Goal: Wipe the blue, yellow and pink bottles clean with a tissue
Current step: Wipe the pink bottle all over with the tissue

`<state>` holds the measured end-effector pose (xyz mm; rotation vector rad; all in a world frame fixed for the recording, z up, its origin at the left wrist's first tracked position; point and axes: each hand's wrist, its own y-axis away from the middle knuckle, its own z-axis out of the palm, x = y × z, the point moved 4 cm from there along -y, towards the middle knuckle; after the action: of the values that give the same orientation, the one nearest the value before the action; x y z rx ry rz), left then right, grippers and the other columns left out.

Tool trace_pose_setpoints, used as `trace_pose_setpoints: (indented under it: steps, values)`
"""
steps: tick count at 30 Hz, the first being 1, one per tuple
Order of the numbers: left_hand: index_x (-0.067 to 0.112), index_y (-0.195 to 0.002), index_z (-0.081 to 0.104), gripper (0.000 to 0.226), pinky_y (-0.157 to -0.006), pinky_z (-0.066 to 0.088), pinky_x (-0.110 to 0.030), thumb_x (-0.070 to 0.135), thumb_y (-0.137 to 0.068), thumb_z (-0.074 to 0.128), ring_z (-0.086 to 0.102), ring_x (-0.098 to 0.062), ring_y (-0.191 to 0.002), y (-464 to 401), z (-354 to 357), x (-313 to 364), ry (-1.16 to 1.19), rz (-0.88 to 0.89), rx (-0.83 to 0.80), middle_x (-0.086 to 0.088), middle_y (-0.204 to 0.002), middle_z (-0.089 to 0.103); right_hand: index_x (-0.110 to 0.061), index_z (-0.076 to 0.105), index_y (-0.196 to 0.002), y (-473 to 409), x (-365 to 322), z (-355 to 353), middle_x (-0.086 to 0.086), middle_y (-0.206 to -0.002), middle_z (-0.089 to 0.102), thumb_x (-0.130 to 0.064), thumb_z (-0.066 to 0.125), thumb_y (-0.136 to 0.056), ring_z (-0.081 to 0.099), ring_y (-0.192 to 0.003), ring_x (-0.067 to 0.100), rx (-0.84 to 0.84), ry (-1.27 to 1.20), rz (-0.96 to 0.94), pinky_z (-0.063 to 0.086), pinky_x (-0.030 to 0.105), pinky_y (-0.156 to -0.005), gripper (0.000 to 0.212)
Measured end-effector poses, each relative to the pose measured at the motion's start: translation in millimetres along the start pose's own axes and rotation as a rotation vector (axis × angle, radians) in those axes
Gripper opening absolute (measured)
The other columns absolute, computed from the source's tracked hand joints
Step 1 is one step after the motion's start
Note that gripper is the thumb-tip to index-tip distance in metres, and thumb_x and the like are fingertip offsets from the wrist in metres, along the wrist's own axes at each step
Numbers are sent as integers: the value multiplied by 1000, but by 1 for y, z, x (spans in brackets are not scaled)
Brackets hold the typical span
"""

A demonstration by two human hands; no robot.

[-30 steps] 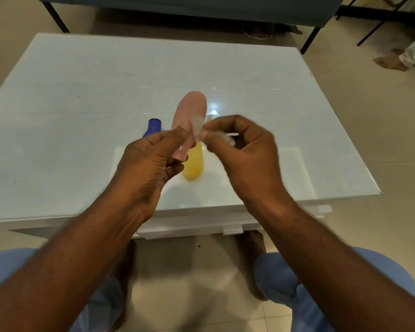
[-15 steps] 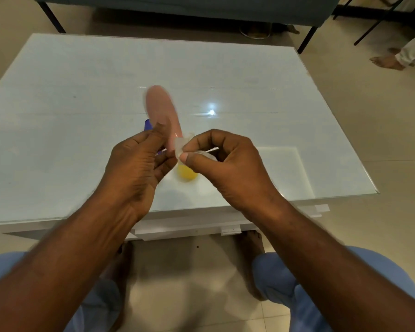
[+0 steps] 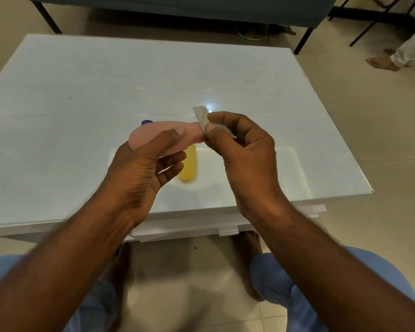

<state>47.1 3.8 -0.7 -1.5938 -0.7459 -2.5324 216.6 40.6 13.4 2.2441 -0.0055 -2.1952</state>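
Head view: left hand (image 3: 139, 173) holds pink bottle (image 3: 153, 137).

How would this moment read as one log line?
left hand: holds pink bottle | right hand: pinches tissue at bottle's end | yellow bottle: on table

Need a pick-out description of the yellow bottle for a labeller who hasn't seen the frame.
Start at the white glass-topped table and go to its near edge, just beyond the two hands. The small yellow plastic bottle lies flat on the glass there, between the left hand and right hand. It is the only yellow one: the pink bottle is held above it.
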Motion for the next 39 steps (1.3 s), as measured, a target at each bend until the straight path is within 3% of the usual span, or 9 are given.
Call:
trace_pose_setpoints:
  steps: [5,9,14,18,21,26,31,36,39]
  values:
    - [26,-115,71,41,-77,62,-29,32,-76,81,78,-21,-93,2,2,2,-49,35,-44,-1,-103,79,-22,80,-121,1,-4,2,-10,-112,82,-29,80,-97,77,-107,7,-61,40,-18,64,25,-96,25]
    - [27,-111,71,36,-76,62,-25,31,-77,80,77,-21,-98,3,3,-1,-101,66,-45,2,-104,79,-25,76,-134,3,-4,5,-11,-124,80,-31,83,-95,75,-117,4,-130,102,-41,60,30,-107,41]
    - [32,-97,78,22,-77,60,-24,33,-75,79,77,-17,-98,6,4,2,-159,131,-102,5,-104,80,-22,83,-121,0,-5,-4,-10,-108,85,-28,89,-88,80,-102,5,-63,111,-70,65,30,-97,34]
    - [28,-104,76,30,-80,61,-26,32,-74,80,77,-19,-100,7,3,2,-159,126,-97,3,-107,80,-21,85,-114,-1,-3,-5,-8,-102,85,-29,93,-84,81,-96,11,-21,150,-86,68,39,-93,32]
    - [31,-101,78,24,-82,61,-29,32,-77,81,76,-20,-100,7,3,3,-158,126,-100,4,-108,80,-24,84,-115,-1,-6,-4,-8,-106,85,-23,88,-89,81,-99,9,-27,70,-67,67,32,-93,27]
    - [47,-85,81,15,-80,60,-27,37,-74,77,75,-20,-102,10,9,5,-189,137,-125,11,-101,80,-49,75,-105,1,-10,1,-13,-121,81,-21,71,-104,76,-115,3,-32,43,-58,61,24,-102,28]
    - [33,-97,80,15,-82,61,-28,29,-83,77,75,-22,-103,12,11,4,-150,127,-128,3,-108,79,-24,70,-131,-3,-7,-3,-8,-118,80,-22,63,-110,79,-106,5,35,-4,-2,65,25,-94,22]
    - [29,-103,77,14,-79,60,-27,24,-90,74,75,-20,-98,11,8,5,-106,97,-82,2,-107,79,-34,75,-98,-4,-10,-3,-16,-92,82,-20,66,-107,81,-91,5,5,-68,40,63,20,-84,19]
    - [27,-111,74,20,-79,60,-27,25,-90,74,74,-20,-98,11,9,4,-106,96,-97,1,-109,79,-38,75,-97,-5,-2,-4,-20,-89,80,-23,70,-105,79,-87,0,-14,-22,95,62,20,-85,18]
